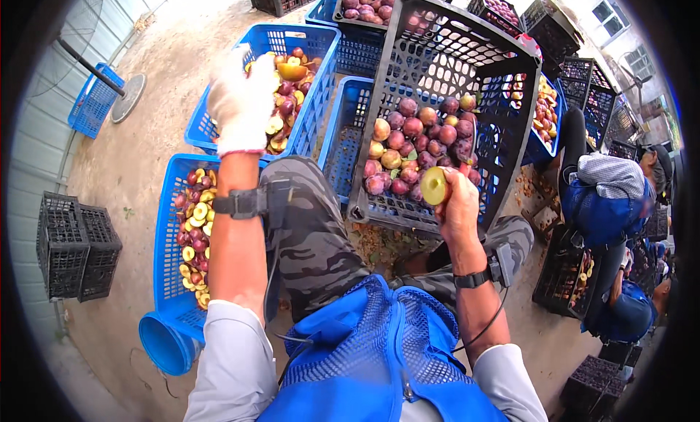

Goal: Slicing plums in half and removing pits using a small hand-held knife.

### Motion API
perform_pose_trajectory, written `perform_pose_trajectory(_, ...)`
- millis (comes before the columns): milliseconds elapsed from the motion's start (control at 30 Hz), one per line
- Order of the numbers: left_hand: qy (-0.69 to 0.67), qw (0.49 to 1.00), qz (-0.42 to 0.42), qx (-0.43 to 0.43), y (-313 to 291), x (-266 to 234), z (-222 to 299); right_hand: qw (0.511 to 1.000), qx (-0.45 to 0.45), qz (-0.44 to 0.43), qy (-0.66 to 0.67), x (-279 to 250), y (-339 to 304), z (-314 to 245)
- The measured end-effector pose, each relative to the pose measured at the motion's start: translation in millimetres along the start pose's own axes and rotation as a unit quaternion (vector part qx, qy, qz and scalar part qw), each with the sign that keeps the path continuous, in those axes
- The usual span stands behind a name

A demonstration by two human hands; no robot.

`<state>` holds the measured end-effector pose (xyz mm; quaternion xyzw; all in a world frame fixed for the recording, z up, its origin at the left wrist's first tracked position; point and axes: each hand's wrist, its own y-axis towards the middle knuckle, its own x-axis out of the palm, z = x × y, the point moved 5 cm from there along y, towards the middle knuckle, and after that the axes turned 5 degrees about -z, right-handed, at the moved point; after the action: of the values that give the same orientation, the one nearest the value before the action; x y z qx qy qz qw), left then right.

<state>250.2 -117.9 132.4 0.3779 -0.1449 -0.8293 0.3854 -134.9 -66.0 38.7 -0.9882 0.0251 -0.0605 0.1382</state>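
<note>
My left hand (pixel 240 101), in a white glove, is over a blue basket (pixel 321 94) of cut plums; its fingers are smeared and washed out. Just right of it a larger-looking yellow plum half (pixel 292 71) shows above the others, apparently in the air. My bare right hand (pixel 461 207) grips a cut plum half (pixel 434 186), its pale yellow face turned up. By the fingertips a thin, dark, blade-like strip shows, too unclear to name. Below that hand, whole red and purple plums (pixel 417 141) lie in the lower end of a tilted black crate (pixel 503 119).
Left of my knee stands another blue basket (pixel 169 225) of halved plums, with a blue bucket (pixel 166 343) beside it. Stacked black crates (pixel 76 247) stand by the left wall. More fruit crates (pixel 372 2) lie ahead. People in blue vests (pixel 601 210) sit at right.
</note>
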Motion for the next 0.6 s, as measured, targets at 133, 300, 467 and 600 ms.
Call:
perform_pose_trajectory(133, -0.591, 0.799, -0.028, -0.109, -41, -66, 39, 0.981, -0.067, -0.182, -0.022, 136, -11, -26)
perform_pose_trajectory(300, -0.496, 0.866, 0.027, -0.056, -85, -77, 70, 0.931, -0.254, -0.208, -0.16, 154, -6, -23)
perform_pose_trajectory(467, -0.608, 0.755, -0.112, -0.218, -87, 18, 53, 0.975, -0.086, -0.009, -0.207, 26, 106, 31)
perform_pose_trajectory(600, -0.595, 0.708, -0.117, -0.361, -109, 55, 3, 0.93, -0.116, 0.086, -0.337, 6, 176, 63)
